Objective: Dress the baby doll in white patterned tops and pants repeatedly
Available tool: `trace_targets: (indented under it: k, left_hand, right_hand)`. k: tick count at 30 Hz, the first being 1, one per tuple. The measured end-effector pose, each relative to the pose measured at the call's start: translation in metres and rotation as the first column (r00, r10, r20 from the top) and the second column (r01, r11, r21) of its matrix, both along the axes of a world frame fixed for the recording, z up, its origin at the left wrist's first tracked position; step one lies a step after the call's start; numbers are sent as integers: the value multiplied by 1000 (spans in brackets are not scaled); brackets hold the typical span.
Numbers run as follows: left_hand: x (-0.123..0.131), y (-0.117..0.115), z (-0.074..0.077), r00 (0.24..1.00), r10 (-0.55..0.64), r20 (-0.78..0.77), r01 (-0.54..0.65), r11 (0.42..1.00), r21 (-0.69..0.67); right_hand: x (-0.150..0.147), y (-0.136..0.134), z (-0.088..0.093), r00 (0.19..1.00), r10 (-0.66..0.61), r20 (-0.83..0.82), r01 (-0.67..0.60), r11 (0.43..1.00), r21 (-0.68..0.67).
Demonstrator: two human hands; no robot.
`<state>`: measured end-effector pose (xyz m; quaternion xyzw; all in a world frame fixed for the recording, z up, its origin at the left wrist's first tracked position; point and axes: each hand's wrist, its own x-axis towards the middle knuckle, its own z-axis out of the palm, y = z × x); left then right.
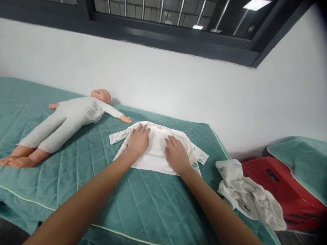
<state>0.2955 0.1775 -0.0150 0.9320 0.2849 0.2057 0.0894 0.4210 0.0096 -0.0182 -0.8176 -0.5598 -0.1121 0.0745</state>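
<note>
A small white baby shirt (156,149) with a light print lies spread flat on a teal quilted bed cover (107,197). My left hand (138,140) rests palm down on the shirt's left half, fingers stretched out and close together. My right hand (177,153) lies flat on its right half, fingers also extended. Neither hand holds anything. A baby doll (68,122) in a pale grey bodysuit lies on its back to the left, one arm reaching toward the shirt.
A crumpled white printed garment (249,195) lies at the bed's right edge. Beyond it stands a red object (281,190) with a second teal cover (301,160) behind. A white wall (178,85) and dark window frame run along the back.
</note>
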Motion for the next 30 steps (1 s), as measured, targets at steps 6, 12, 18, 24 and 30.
trace_targets:
  k: [6, 12, 18, 24, 30]
  left_hand:
    - [-81, 44, -15, 980, 170, 101, -163, 984, -72]
    - [-101, 69, -19, 991, 131, -34, -133, 986, -96]
    - [-96, 104, -5, 992, 123, -21, -120, 986, 116]
    - [-90, 154, -18, 992, 111, 66, -123, 968, 220]
    - [-89, 158, -28, 981, 195, -2, -191, 961, 202]
  right_hand:
    - [-39, -72, 9, 987, 145, -65, -148, 988, -40]
    - [-39, -82, 19, 986, 151, -68, -158, 982, -102]
    - [-34, -52, 37, 943, 82, -323, -118, 989, -92]
    - [-29, 55, 20, 736, 28, -677, 104, 983, 154]
    - [-32, 140, 3, 788, -128, -602, 205, 977, 60]
